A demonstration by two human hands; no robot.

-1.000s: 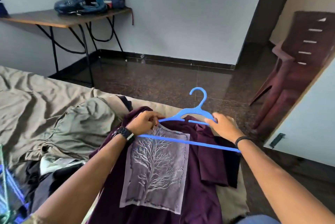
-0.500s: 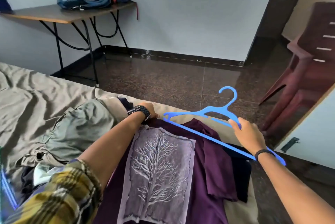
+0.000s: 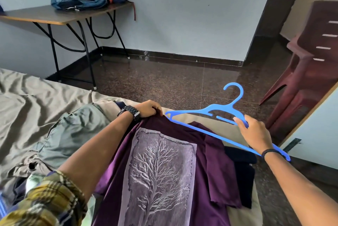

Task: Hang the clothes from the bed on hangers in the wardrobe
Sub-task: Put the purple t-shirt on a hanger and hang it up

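Bed (image 3: 27, 101) with rumpled beige sheet: purple tree-print shirt (image 3: 161, 171) lies flat at its edge. Left hand (image 3: 149, 109) fingers curled, pinching the shirt's collar. Right hand (image 3: 256, 135) grips blue hanger (image 3: 206, 112), held just above the shirt's right shoulder.

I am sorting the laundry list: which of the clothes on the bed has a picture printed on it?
The purple T-shirt, with a pale tree print. The left hand grips its collar end. The grey-green garment and the dark garment show plain.
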